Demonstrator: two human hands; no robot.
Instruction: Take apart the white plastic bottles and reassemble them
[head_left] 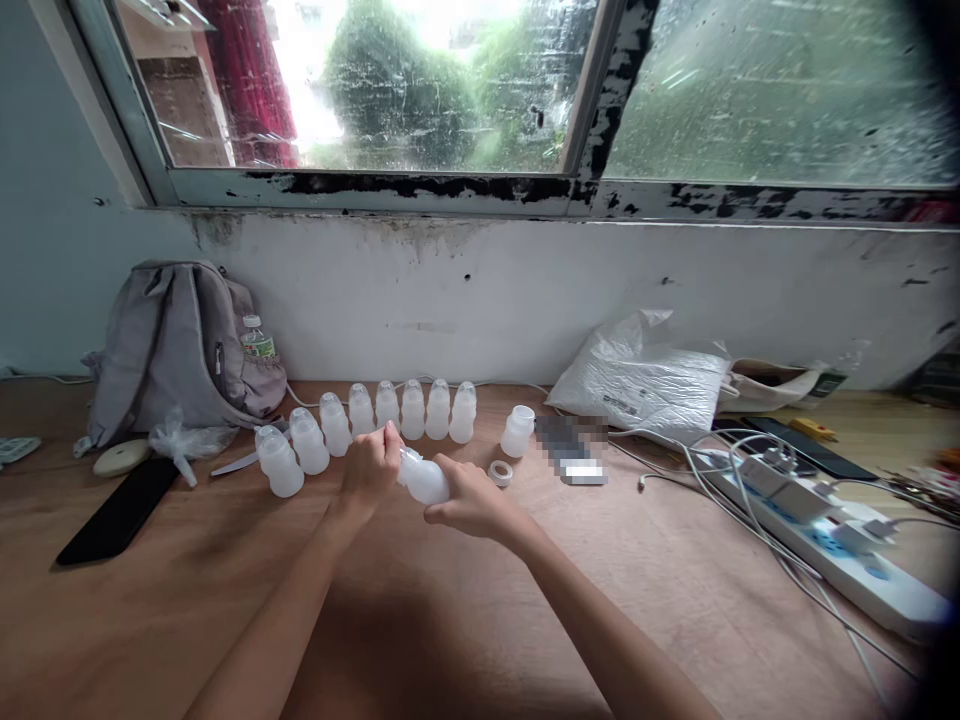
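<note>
Both my hands hold one small translucent white bottle (426,481) lying sideways above the wooden table (465,620). My right hand (472,500) cups the bottle's body. My left hand (371,465) pinches its cap end. Behind them a curved row of several matching capped bottles (375,415) stands on the table. One uncapped bottle (517,431) stands apart to the right, with a loose cap ring (500,473) lying beside it.
A grey backpack (180,350) with a water bottle leans on the wall at left. A black phone (118,512) and a plastic bag (184,440) lie near it. At right are a white bag (645,385), a power strip (840,545) and tangled cables.
</note>
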